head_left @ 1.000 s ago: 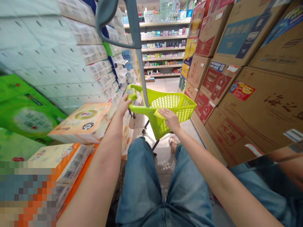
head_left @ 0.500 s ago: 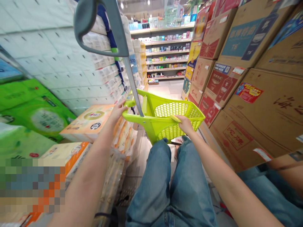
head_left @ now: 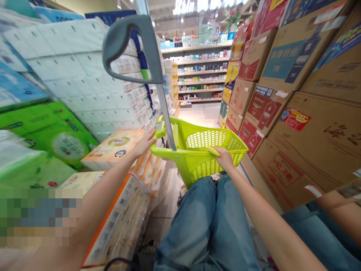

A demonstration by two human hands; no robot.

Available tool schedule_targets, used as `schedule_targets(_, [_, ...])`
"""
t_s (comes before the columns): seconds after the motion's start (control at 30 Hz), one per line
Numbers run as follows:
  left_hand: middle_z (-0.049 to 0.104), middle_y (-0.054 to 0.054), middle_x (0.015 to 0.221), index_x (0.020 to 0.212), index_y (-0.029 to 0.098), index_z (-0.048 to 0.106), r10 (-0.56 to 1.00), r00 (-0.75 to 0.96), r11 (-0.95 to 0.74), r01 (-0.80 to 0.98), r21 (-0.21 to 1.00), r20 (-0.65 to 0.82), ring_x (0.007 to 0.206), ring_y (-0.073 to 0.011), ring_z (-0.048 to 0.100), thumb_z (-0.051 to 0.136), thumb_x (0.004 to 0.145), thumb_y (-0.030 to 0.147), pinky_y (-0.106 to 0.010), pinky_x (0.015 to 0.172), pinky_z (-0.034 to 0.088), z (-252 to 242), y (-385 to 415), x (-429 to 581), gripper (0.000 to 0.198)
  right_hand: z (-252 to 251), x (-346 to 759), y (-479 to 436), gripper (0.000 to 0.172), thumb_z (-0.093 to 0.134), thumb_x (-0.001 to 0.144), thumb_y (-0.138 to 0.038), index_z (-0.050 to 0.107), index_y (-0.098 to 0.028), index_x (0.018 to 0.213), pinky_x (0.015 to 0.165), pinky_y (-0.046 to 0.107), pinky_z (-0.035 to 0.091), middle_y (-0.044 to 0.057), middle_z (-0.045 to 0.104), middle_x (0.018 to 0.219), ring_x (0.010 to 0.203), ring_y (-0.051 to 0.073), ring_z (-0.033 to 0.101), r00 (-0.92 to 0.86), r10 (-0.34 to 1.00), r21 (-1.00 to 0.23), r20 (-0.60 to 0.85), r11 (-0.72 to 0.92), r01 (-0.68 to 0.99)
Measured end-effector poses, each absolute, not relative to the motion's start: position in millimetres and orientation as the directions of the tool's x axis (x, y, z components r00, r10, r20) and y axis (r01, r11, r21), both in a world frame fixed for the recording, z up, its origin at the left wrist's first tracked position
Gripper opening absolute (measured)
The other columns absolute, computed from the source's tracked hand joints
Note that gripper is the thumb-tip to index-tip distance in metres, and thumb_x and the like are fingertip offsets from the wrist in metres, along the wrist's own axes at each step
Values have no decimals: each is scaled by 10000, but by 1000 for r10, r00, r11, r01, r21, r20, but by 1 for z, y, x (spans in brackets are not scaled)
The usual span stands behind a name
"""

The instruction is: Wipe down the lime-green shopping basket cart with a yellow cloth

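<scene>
From the head camera, the lime plastic basket (head_left: 197,160) sits just past the person's knees in the aisle, its long axis pointing away toward the far shelves (head_left: 197,71); its walls are perforated mesh and its rim is smooth. A metal pole (head_left: 165,109) rises from its near edge to a grey looped handle (head_left: 124,41). The left hand (head_left: 145,144) curls its fingers over the near-left corner. The right hand (head_left: 225,158) has its fingers pressed together on a yellow cloth (head_left: 213,151) at the rim. Wrapped tissue packs (head_left: 113,146) lie to the left and cardboard boxes (head_left: 310,139) to the right.

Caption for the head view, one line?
Left hand and right hand hold the green basket by its rim in a store aisle.
</scene>
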State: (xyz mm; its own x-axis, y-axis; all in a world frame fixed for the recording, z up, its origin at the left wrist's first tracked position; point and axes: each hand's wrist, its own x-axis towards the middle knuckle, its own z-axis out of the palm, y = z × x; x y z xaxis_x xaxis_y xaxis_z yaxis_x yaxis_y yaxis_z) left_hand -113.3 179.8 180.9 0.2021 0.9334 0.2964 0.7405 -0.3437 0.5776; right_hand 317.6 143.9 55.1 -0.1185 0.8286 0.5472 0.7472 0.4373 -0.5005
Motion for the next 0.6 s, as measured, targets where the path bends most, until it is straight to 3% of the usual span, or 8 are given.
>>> schedule_targets(0.17, [284,-122,1617,1527,135,331,914,256,-380,809,448,313,1499,-309,247,453,872,584,-479,1237,141,199,157,-113,804,59,318,137,663,431,603,18,712,-215,1157,997,389,506,47,737,1170,1105,238,656,-146,816,-472,559,458,754])
schedule_targets(0.23, [132,-124,1655,1568,124,192,880,241,-402,838,369,410,1530,-318,104,473,896,552,-512,1240,49,212,145,-115,846,61,317,138,666,434,601,16,710,-226,1157,995,407,514,44,738,1168,1106,243,657,-155,810,-458,566,465,757])
schedule_targets(0.3, [86,-125,1660,1575,125,162,724,296,-446,890,96,623,1532,-313,48,420,956,463,-526,1238,28,225,133,-118,751,62,316,137,669,437,609,18,704,-243,1163,994,430,520,41,737,1167,1109,250,659,-179,802,-440,570,482,758])
schedule_targets(0.33, [146,-115,1652,1568,151,210,655,412,-499,865,-47,633,1530,-303,86,425,965,421,-518,1240,36,230,126,-118,695,63,316,137,671,436,617,21,699,-244,1174,995,440,522,46,735,1172,1114,254,658,-196,798,-429,570,492,757])
schedule_targets(0.4, [347,-50,1595,1541,255,308,520,719,-675,677,-294,461,1499,-239,248,431,975,359,-446,1251,85,234,115,-112,588,64,317,134,683,428,633,29,680,-231,1212,1012,456,517,63,721,1204,1145,259,647,-237,789,-402,567,516,756])
schedule_targets(0.47, [417,46,1555,1541,341,268,341,925,-828,379,-412,165,1456,-117,336,414,984,308,-281,1243,137,232,106,-97,577,67,318,131,697,422,650,38,653,-212,1259,1037,467,504,84,698,1249,1192,262,626,-276,780,-374,561,536,757])
schedule_targets(0.53, [327,101,1589,1557,334,180,233,972,-850,193,-491,-22,1464,-40,274,354,989,228,-194,1228,146,223,101,-79,603,73,321,128,703,428,664,48,639,-212,1282,1060,469,491,93,681,1280,1224,261,612,-315,772,-345,552,556,756])
schedule_targets(0.6, [226,153,1609,1558,321,148,257,966,-801,190,-568,-39,1470,19,185,255,957,80,-155,1223,148,212,100,-65,656,84,322,125,728,429,663,71,631,-221,1298,1062,467,494,92,670,1302,1225,261,616,-376,762,-274,528,571,774])
